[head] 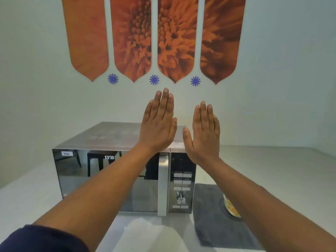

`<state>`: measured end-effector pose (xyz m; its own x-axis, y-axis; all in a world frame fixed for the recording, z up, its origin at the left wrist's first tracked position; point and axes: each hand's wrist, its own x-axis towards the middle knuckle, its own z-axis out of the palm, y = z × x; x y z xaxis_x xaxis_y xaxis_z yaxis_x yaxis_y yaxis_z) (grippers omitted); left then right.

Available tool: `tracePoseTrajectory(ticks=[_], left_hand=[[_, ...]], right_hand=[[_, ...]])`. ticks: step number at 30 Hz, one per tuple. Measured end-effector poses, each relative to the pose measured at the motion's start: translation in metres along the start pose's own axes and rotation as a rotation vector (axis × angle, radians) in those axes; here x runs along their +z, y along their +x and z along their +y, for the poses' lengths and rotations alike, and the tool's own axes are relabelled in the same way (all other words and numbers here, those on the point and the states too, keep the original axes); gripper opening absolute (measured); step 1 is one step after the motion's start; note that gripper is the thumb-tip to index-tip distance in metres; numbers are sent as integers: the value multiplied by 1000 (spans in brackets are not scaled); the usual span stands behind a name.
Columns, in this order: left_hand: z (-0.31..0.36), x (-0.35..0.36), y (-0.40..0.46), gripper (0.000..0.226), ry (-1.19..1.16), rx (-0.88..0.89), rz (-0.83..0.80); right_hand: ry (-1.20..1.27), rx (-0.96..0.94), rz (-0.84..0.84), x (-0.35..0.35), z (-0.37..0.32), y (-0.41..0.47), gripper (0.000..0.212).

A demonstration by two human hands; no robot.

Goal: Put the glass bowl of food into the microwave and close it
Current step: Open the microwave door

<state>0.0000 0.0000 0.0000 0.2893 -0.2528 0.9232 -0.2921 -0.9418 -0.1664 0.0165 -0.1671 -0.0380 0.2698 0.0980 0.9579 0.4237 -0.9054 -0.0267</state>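
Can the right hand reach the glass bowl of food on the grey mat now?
Probably yes. The open right hand is raised, holding nothing, and the glass bowl of food sits on the grey mat under that forearm; nothing visible blocks it.

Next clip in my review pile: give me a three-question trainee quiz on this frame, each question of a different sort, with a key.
1. True or false: the microwave door is shut.
2. Where is the glass bowl of food? A) inside the microwave B) on the grey mat to the right of the microwave, partly hidden by the right forearm C) in the left hand
3. Fill in: both the left hand and the right hand are raised with fingers straight, holding ____.

Key: 1 true; 2 B; 3 nothing.
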Motion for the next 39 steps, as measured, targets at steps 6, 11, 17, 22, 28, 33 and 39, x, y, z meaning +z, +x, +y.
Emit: tracePoseTrajectory(ticks=[6, 11, 17, 22, 28, 33, 39], left_hand=[[4, 10, -54, 64, -122, -56, -51], [11, 17, -100, 54, -202, -86, -62], [27, 28, -163, 63, -328, -221, -131], [47, 29, -190, 65, -553, -511, -162], [61, 27, -185, 35, -967, -829, -199], [67, 28, -182, 30, -1154, -978, -219], [72, 25, -179, 50, -1155, -1055, -233]], right_hand=[[99, 28, -79, 17, -4, -70, 76], [212, 41, -140, 30, -3, -107, 75], [625, 286, -224, 33, -13, -143, 92], [829, 622, -328, 34, -20, -155, 100], [886, 796, -216, 45, -19, -145, 74], [934, 867, -210, 50, -19, -139, 74], [952, 902, -209, 49, -21, -139, 80]])
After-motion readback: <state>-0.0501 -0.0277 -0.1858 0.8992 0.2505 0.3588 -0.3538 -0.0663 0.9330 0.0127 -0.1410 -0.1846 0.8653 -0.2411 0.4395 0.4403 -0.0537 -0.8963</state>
